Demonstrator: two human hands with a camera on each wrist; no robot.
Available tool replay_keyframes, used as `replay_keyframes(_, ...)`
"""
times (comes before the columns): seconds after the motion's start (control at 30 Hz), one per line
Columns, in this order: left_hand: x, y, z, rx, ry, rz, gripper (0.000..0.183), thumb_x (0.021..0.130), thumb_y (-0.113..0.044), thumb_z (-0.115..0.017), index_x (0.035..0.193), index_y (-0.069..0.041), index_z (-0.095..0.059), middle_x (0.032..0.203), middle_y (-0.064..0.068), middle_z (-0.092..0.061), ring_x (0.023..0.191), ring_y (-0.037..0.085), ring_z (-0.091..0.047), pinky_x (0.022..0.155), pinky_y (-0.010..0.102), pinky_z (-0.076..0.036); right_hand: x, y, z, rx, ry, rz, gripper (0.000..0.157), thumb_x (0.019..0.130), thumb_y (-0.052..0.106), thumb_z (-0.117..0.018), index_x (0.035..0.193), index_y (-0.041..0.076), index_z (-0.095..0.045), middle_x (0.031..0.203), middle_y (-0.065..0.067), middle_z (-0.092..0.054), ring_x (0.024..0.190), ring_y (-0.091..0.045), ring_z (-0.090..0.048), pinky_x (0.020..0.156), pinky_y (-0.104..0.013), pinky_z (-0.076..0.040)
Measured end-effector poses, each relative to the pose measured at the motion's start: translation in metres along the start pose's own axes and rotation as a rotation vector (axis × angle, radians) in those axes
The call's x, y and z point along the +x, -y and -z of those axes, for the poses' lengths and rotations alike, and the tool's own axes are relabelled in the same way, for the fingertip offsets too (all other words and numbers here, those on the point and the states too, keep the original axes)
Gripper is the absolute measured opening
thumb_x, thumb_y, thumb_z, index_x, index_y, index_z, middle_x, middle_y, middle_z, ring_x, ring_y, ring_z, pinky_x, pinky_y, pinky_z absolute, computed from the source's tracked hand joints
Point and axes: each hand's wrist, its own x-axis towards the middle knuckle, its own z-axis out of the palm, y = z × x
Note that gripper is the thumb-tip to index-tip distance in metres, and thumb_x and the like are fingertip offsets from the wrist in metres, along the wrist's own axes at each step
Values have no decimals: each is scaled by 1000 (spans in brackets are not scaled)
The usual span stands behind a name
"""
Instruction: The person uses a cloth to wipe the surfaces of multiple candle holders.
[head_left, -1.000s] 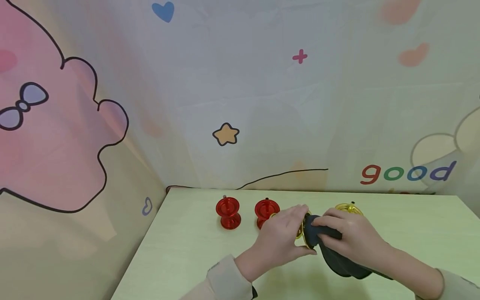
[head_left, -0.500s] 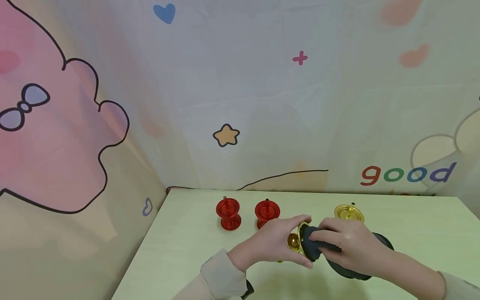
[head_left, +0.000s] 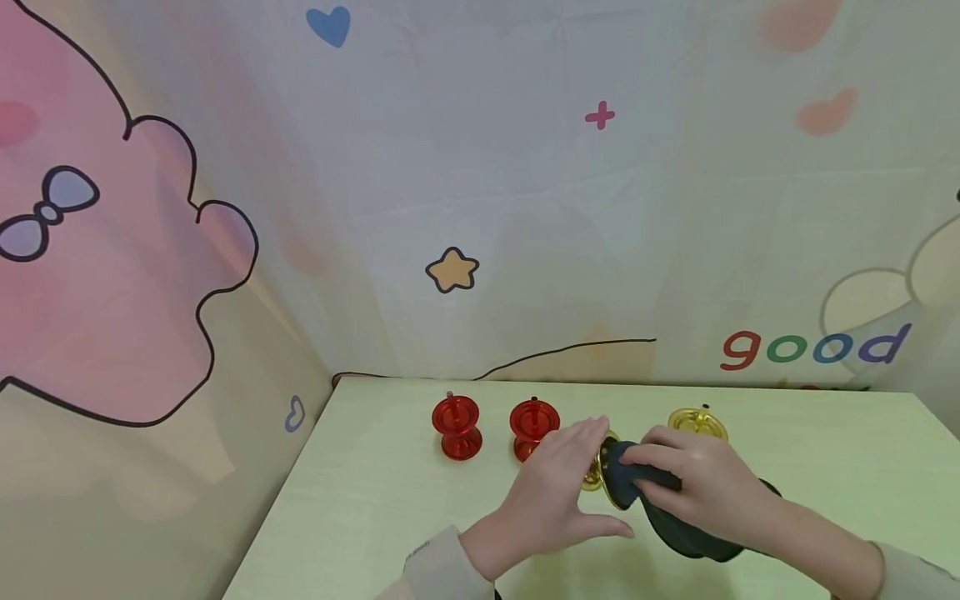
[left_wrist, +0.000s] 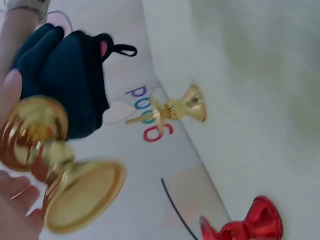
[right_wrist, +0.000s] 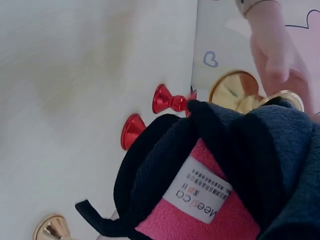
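Note:
My left hand (head_left: 551,487) holds a shiny gold candle holder (left_wrist: 85,197) above the table, tilted on its side. Its thumb sticks out away from the holder in the head view, and the other fingers are partly hidden behind the holder. With bent fingers my right hand (head_left: 705,479) grips a dark blue cloth (head_left: 693,533), bunched against the holder's dish end. Black edging, a hanging loop, a pink side and a white label (right_wrist: 197,190) show on the cloth in the right wrist view. The cloth covers much of the dish.
Two red candle holders (head_left: 455,414) stand upright at the back of the pale table (head_left: 360,500); the left hand partly covers the right one. Another gold candle holder (head_left: 696,422) stands behind the right hand. A printed backdrop (head_left: 525,208) rises behind the table.
The left hand and gold holder dipped toward me, then rose again. The holder's tilt has changed and the left thumb has come away from its rim. The right hand keeps its grip on the cloth.

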Motion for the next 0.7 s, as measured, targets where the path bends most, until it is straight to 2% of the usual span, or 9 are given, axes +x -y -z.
replay_keyframes(0.1, 5, 6, 11, -171, 213, 93, 100, 64, -58, -67, 140, -12, -22, 138, -1, -38, 125, 12, -38, 101, 28, -35, -1, -1, 0, 2, 17, 80, 30, 88, 39, -45, 85, 17, -65, 78, 7, -58, 64, -3, -52, 56, -10, -45)
replay_keyframes(0.17, 8, 10, 16, -268, 325, 139, 97, 64, -55, -69, 139, -14, -24, 135, -5, -41, 120, 8, -42, 97, 23, -38, -1, 0, -1, -7, 28, 139, 30, 89, 38, -43, 86, 17, -65, 79, 6, -58, 65, -4, -53, 56, -11, -45)
replay_keyframes(0.23, 9, 12, 18, -337, 398, 173, 90, 65, -52, -70, 136, -17, -29, 127, -8, -48, 108, 2, -49, 88, 15, -42, -1, 1, -2, -12, 32, 178, 30, 89, 37, -43, 87, 17, -65, 80, 4, -58, 65, -6, -53, 55, -13, -46)
replay_keyframes(0.27, 9, 12, 18, -362, 410, 182, 85, 65, -51, -71, 134, -17, -33, 121, -10, -52, 100, -1, -52, 82, 13, -43, -1, 2, -3, -21, 29, 184, 30, 90, 37, -41, 86, 17, -64, 80, 4, -58, 65, -6, -53, 55, -13, -45)
replay_keyframes(0.33, 9, 11, 16, -384, 390, 189, 77, 65, -49, -72, 127, -19, -37, 108, -12, -56, 85, -3, -52, 71, 8, -42, 0, 4, -3, -28, 22, 166, 30, 90, 37, -41, 86, 18, -64, 79, 4, -58, 63, -6, -53, 54, -13, -45)
replay_keyframes(0.4, 7, 8, 13, -345, 320, 173, 73, 64, -49, -72, 123, -18, -40, 102, -12, -56, 81, -3, -50, 67, 6, -41, 0, 6, -3, -23, 18, 110, 27, 88, 37, -45, 86, 18, -65, 79, 5, -58, 62, -5, -53, 54, -12, -45)
replay_keyframes(0.5, 4, 3, 8, -188, 178, 120, 76, 64, -50, -72, 124, -13, -41, 111, -6, -56, 94, 2, -53, 77, 10, -44, 1, 8, -2, -8, 43, -24, 12, 80, 28, -64, 87, 17, -66, 79, 7, -58, 63, -1, -53, 55, -9, -45)
replay_keyframes(0.6, 0, -1, 4, -42, 67, 102, 82, 64, -53, -71, 126, -8, -41, 121, 1, -54, 108, 10, -52, 87, 17, -44, 2, 9, 1, 45, 91, -176, 23, 69, 14, -74, 90, 17, -66, 80, 10, -59, 67, 1, -53, 58, -9, -46)
replay_keyframes(0.7, -3, -2, -1, -46, 31, 150, 82, 64, -52, -71, 127, -8, -41, 121, 1, -54, 109, 11, -53, 87, 19, -45, 3, 8, 6, 115, 129, -291, 28, 69, 10, -73, 95, 17, -66, 84, 11, -61, 73, 1, -54, 60, -14, -49)
